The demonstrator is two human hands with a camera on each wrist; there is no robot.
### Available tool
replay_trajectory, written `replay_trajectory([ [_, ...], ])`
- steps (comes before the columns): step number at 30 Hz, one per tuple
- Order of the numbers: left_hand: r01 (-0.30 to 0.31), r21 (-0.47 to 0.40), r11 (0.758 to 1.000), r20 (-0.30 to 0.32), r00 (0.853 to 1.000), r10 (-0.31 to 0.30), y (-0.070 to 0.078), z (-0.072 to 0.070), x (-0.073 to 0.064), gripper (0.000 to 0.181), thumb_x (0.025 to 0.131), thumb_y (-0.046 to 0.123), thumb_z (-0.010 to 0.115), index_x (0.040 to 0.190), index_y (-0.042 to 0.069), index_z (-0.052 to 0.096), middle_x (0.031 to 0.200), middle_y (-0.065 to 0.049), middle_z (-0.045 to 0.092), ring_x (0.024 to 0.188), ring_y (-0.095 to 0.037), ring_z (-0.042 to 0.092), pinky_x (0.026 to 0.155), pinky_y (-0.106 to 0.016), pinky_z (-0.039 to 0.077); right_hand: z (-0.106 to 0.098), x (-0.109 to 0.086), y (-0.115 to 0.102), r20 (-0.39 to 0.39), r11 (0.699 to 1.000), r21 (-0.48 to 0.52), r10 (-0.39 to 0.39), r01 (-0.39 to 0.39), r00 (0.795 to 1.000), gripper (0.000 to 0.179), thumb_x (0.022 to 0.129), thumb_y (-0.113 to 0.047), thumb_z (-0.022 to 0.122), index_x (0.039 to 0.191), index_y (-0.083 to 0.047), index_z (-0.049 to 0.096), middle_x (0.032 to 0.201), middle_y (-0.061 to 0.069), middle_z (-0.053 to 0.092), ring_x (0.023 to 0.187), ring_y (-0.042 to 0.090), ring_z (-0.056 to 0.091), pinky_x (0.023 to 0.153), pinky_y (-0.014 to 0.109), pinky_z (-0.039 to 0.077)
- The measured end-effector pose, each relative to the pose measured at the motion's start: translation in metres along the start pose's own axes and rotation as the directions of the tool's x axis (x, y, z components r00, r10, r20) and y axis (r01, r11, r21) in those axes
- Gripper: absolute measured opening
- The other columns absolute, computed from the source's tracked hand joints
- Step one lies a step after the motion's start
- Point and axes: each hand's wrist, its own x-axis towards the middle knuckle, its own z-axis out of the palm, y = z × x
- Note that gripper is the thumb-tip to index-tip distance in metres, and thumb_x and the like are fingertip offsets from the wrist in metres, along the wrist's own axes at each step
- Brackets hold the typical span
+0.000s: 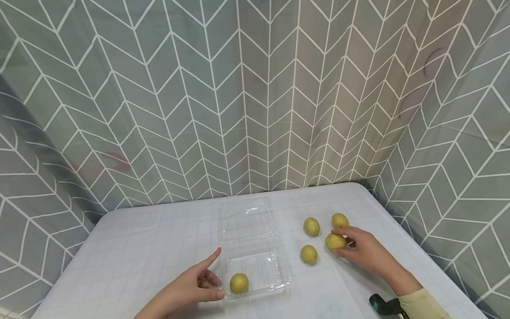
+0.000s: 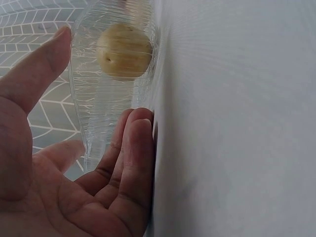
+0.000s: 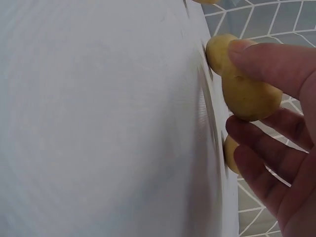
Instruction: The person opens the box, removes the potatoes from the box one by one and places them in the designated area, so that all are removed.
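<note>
The fingers of your right hand pinch a nearly round potato at the frame's lower right; the clear box lies leftward, at lower centre. Nearer the box, your left hand, thumb and forefinger spread wide, borders its left side.

Tray mid table, lid behind toward far edge; one fruit in near left tray corner, left grip just left; right: two fruits, rear fruit toward far right corner, held fruit before it in right grip
</note>
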Motion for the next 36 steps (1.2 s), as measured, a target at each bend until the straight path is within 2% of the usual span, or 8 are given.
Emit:
replay_trajectory([
  [10,0.009,0.017,1.000,-0.004,1.000,-0.009,-0.0008,-0.0007,0.0003,0.101,0.083,0.024,0.082,0.160,0.020,0.017,0.104,-0.013,0.059,0.092,-0.027,0.060,0.076,-0.028,0.052,0.0016,-0.0012,0.0039,0.063,0.999,-0.014,0.046,-0.045,0.997,0.050,0.077,-0.023,0.087,0.121,-0.006,0.069,0.110,-0.001,0.067,0.091,0.013,0.061,0.075,0.030,0.053],
  [18,0.005,0.023,1.000,-0.003,1.000,-0.005,-0.0009,-0.0006,0.0005,0.101,0.083,0.024,0.082,0.160,0.020,0.017,0.104,-0.012,0.059,0.091,-0.026,0.060,0.075,-0.028,0.052,0.0033,-0.0015,0.0069,0.074,0.997,-0.010,0.079,-0.079,0.994,0.049,0.079,-0.021,0.084,0.123,-0.009,0.067,0.113,-0.001,0.066,0.093,0.013,0.062,0.076,0.029,0.053],
  [36,-0.014,0.063,0.998,0.011,1.000,0.013,-0.0015,-0.0019,0.0031,0.099,0.086,0.022,0.079,0.160,0.016,0.014,0.102,-0.010,0.060,0.090,-0.024,0.061,0.074,-0.026,0.051,0.0055,-0.0070,0.0063,0.064,0.998,0.011,0.064,-0.065,0.996,0.047,0.082,-0.017,0.082,0.126,-0.010,0.066,0.116,-0.001,0.064,0.095,0.013,0.061,0.073,0.028,0.053],
])
